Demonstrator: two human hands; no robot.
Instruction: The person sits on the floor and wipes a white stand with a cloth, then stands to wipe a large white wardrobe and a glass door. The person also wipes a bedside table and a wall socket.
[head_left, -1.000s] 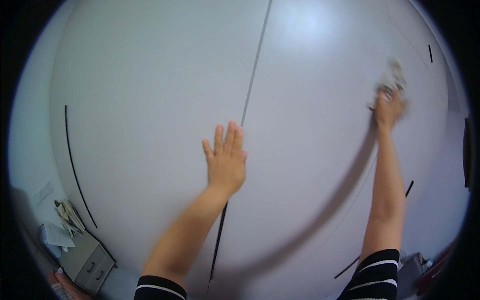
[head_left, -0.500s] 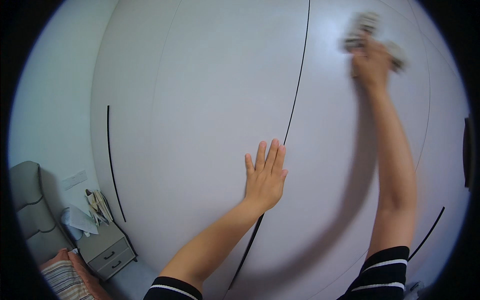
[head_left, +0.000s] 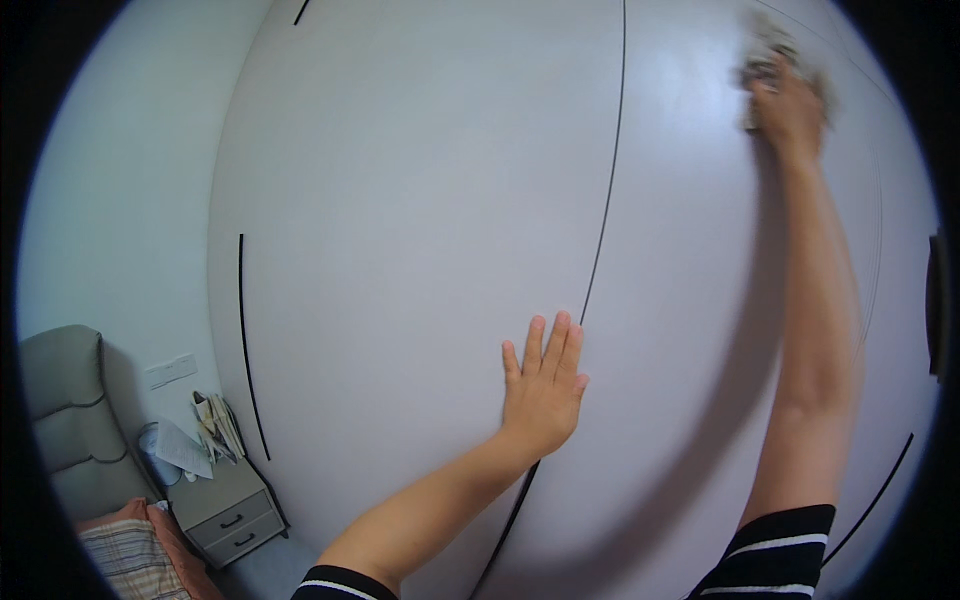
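Note:
A large pale wardrobe front [head_left: 420, 200] with flat doors stands before me. My left hand [head_left: 543, 395] lies flat on it with fingers spread, across the dark seam between two doors, holding nothing. High on the right door, my right hand [head_left: 790, 105] is closed on a crumpled cloth [head_left: 775, 45], light with dark patches, pressed against the surface. Motion blurs the cloth and the fingertips. The right arm is stretched far up, and its shadow falls on the door beside it.
At the lower left stands a grey nightstand [head_left: 235, 510] with two drawers, bearing papers and books [head_left: 218, 425]. Beside it are a grey padded headboard [head_left: 65, 400] and a striped pillow [head_left: 130, 555]. Black strip handles [head_left: 247, 350] run along the doors.
My right hand has moved the cloth to the right across the door. The left hand stays flat at the seam, and the whole view has shifted slightly.

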